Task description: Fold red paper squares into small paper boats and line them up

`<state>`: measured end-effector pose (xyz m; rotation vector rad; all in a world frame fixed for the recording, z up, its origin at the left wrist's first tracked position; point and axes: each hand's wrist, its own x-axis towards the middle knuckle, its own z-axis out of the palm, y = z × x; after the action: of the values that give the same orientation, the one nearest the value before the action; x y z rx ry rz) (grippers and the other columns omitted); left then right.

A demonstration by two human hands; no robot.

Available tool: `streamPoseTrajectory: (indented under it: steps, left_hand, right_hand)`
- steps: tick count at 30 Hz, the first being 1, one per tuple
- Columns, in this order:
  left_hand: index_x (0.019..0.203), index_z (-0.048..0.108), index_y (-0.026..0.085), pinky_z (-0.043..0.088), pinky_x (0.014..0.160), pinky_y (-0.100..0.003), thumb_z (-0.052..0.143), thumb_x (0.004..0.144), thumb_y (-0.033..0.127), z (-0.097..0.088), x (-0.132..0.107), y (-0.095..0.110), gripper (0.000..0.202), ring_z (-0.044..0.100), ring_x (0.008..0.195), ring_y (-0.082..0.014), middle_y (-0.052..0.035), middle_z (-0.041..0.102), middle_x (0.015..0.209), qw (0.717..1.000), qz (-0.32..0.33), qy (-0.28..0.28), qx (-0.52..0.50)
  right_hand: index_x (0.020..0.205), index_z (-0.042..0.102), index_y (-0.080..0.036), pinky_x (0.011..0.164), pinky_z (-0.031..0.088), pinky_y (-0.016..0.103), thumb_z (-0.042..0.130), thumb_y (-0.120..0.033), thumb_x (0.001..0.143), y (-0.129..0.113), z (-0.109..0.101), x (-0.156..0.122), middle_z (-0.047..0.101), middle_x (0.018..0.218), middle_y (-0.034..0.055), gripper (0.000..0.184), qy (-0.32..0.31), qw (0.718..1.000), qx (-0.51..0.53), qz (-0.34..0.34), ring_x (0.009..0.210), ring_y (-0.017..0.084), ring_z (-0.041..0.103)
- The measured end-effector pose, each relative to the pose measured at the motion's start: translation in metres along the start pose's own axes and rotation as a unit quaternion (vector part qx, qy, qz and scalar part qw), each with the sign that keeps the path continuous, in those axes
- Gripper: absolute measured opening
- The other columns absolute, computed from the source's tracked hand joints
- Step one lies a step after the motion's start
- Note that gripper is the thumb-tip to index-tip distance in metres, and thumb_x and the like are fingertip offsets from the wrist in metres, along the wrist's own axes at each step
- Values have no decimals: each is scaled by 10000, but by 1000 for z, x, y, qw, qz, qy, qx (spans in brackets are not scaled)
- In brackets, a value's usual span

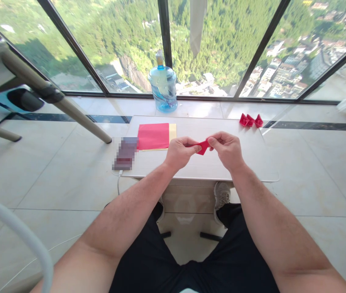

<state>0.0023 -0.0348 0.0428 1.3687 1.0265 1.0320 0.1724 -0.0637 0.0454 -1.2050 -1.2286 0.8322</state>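
Observation:
Between my two hands, above the white low table (148, 162), is a small piece of folded red paper (202, 148) with a point facing down. My left hand (180, 152) pinches its left end between thumb and fingers. On the other end, the thumb and fingers of my right hand (225, 148) are closed. Several finished-looking red paper folds (250, 120) stand at the table's far right corner. Left of my hands lies a stack of red paper sheets (154, 136), with yellow paper (172, 130) showing at its right edge.
A phone-like device (125, 154), blurred out, lies at the table's left with a white cable (119, 179). Behind the table, a blue water jug (163, 89) stands by the windows. Metal legs (78, 116) of some furniture are at the left. My shoes (222, 195) are below the table edge.

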Motion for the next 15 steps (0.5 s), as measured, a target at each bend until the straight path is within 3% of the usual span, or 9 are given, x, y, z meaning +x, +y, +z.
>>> streamPoseTrajectory:
  steps: [5,10,12,15]
  left_hand:
    - [749,755,148,454,557,-251,796,641,319,-1,0,-2,207,579,580,-118,-21,706,657,1000,-15,0,7]
    - [758,769,147,455,518,-227,663,753,341,-4,0,3,221,549,554,-104,-14,680,639,997,-25,-58,33]
    - [802,781,152,439,487,-214,618,775,313,-3,0,3,231,536,537,-96,-10,680,648,995,-35,-78,43]
    - [908,780,143,483,497,-218,638,763,284,1,1,1,247,602,611,-122,-40,728,749,997,-44,-65,16]
  right_hand:
    - [729,710,-177,494,389,261,748,-384,757,3,-2,3,611,585,-14,213,-18,998,-57,5,534,114,503]
    - [736,717,-181,509,401,265,755,-382,739,6,-4,7,608,587,-20,204,-6,998,-57,10,531,111,497]
    - [810,720,-183,504,414,269,756,-385,733,7,-2,6,623,623,-20,219,12,997,-69,21,517,110,505]
    - [886,652,-197,511,450,271,764,-385,716,9,6,2,663,761,-10,277,70,990,-123,18,543,119,557]
